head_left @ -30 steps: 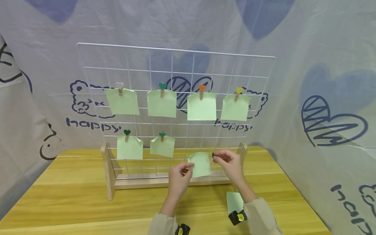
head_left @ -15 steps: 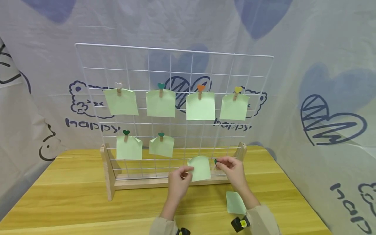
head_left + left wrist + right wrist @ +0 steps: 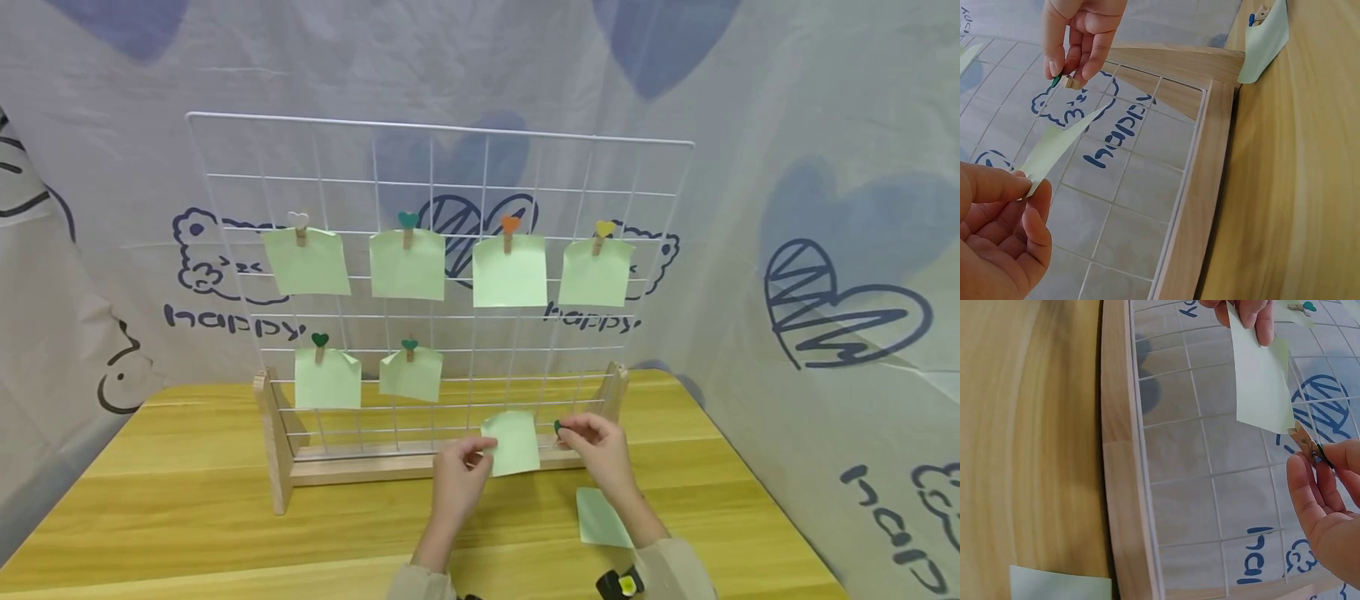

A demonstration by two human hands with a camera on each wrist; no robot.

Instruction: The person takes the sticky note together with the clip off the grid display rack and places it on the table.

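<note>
Between thumb and fingertips, my left hand [image 3: 457, 477] pinches the left edge of a pale green paper note [image 3: 514, 443] in front of the lower part of a white wire grid [image 3: 495, 354]. To its right, my right hand [image 3: 602, 450] pinches a small wooden clothespin [image 3: 1307, 445] with a dark green heart. The clothespin's tip points at the note's edge in the right wrist view; whether they touch I cannot tell. On the grid hang several notes under heart clothespins, including a note [image 3: 510, 272] with an orange heart and a smaller-looking, tilted note [image 3: 412, 374] with a teal heart.
The grid stands in a wooden base [image 3: 360, 472] on a yellow wood table [image 3: 187, 533]. Another green note [image 3: 602, 518] lies on the table by my right forearm; the left wrist view shows a blue-topped clothespin [image 3: 1260, 16] at it. A printed cloth [image 3: 825, 125] hangs behind.
Both hands have moved lower, the left with the note and the right with the green-heart clothespin. The right hand has also shifted slightly right. The hanging notes stay as they were.
</note>
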